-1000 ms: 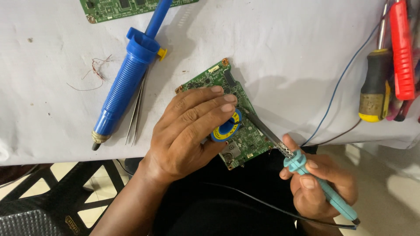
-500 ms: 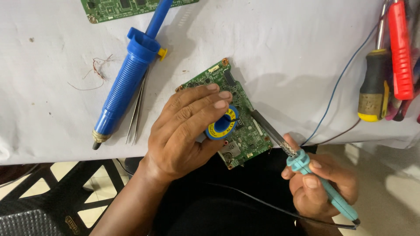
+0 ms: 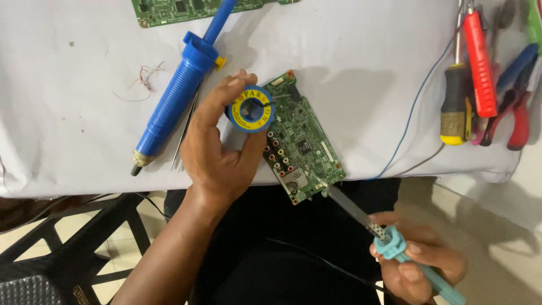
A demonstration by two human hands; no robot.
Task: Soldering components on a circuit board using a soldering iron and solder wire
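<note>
Near the table's front edge, my left hand (image 3: 217,152) grips a small spool of solder wire (image 3: 251,108) by its rim, fingers curled round the blue flange with the yellow label facing up. It looks light and rigid to me, though the thin wire trailing off it would bend easily, so the rim is the sensible place to pinch. My right hand (image 3: 420,265) is clenched round the teal handle of a soldering iron (image 3: 372,226), low and to the right, over my lap; its tip meets the near corner of the green circuit board (image 3: 302,144). That board lies flat on the white cloth (image 3: 350,68), just right of the spool, partly overhanging the edge. I judge it stiff but fragile, best held by its edges. Left of my hand lie a blue desoldering pump (image 3: 175,96) and tweezers (image 3: 183,138). Far right sit screwdrivers (image 3: 466,73) and pliers (image 3: 516,107), well apart. A blue wire (image 3: 415,107) runs between.
</note>
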